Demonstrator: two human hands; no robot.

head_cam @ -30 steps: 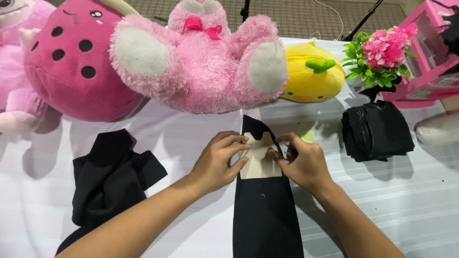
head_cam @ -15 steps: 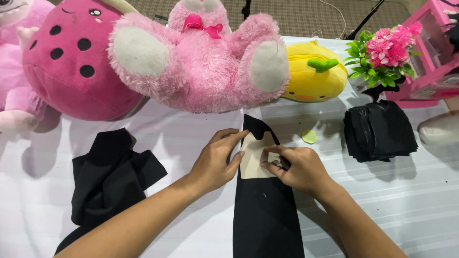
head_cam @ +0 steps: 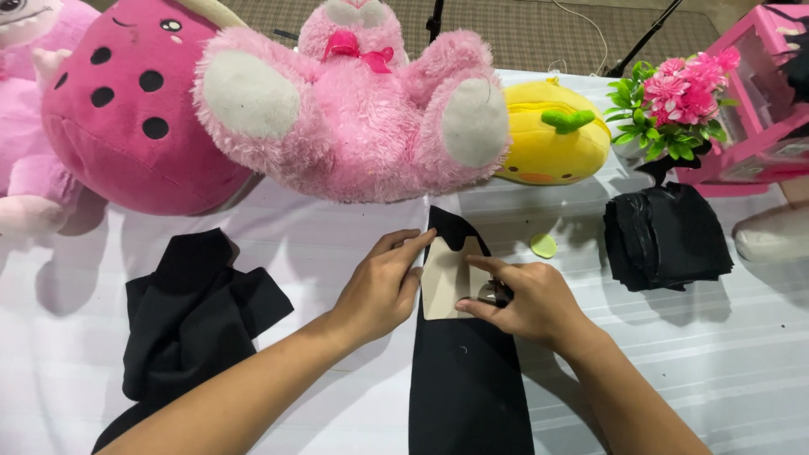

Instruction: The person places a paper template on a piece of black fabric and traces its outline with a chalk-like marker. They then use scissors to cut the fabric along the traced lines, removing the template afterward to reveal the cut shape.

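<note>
A long black sock (head_cam: 468, 379) lies flat on the white tablecloth (head_cam: 337, 244), with a beige cardboard insert (head_cam: 445, 282) showing at its upper part. My left hand (head_cam: 383, 282) holds the sock's left edge beside the cardboard, fingers stretched along it. My right hand (head_cam: 527, 303) pinches a small shiny metal piece (head_cam: 489, 294) at the cardboard's lower right edge. The sock's black tip pokes up above the cardboard.
A crumpled black garment (head_cam: 190, 312) lies left, and a folded black pile (head_cam: 666, 236) lies right. At the back sit a pink plush bear (head_cam: 354, 109), a pink spotted plush (head_cam: 126, 109), a yellow plush (head_cam: 552, 135), pink flowers (head_cam: 674, 97) and a pink box (head_cam: 767, 84). A small green disc (head_cam: 543, 245) lies nearby.
My right hand has slid from the cardboard's top right down to its lower right edge, baring more of the cardboard. My left hand has stayed put.
</note>
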